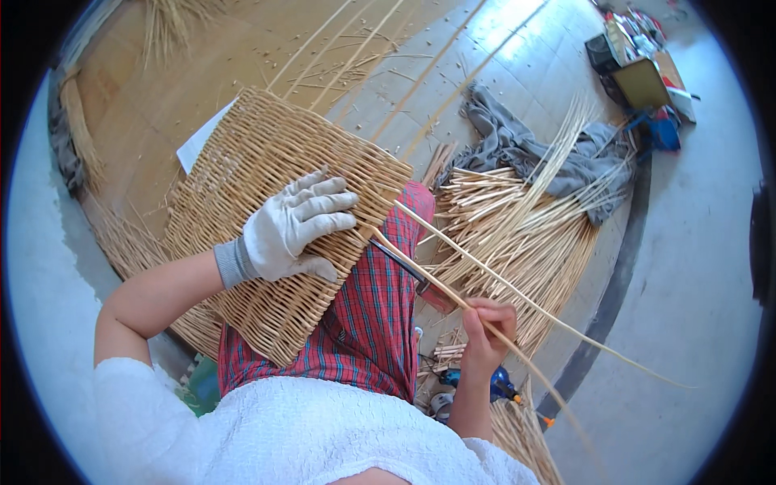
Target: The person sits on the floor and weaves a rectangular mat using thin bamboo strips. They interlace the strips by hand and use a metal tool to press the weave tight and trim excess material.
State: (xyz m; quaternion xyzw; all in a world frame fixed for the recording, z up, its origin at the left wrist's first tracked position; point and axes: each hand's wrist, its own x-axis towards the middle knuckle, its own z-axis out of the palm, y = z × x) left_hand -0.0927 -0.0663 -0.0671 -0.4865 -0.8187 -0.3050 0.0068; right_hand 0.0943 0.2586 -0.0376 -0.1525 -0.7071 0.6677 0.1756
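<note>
A flat woven wicker panel (242,170) lies tilted across my lap, over red plaid cloth (364,323). Spread flat on its right half is my left hand (295,222), in a white glove with a grey cuff. My bare right hand (489,327) pinches a long willow rod (428,275) that runs out from the panel's right edge. Beyond it a second, paler rod (517,289) sticks out from the same edge, free of my hand. A dark, thin tool (396,257) lies under the held rod, partly hidden. Several long stakes (432,69) extend from the panel's far edge.
At the right lies a large heap of loose rods (525,250), with grey cloth (517,137) behind it. A box of odds and ends (643,81) stands far right. Near my right forearm is a blue tool (501,384). More rod bundles (129,250) lie left; scraps litter the floor.
</note>
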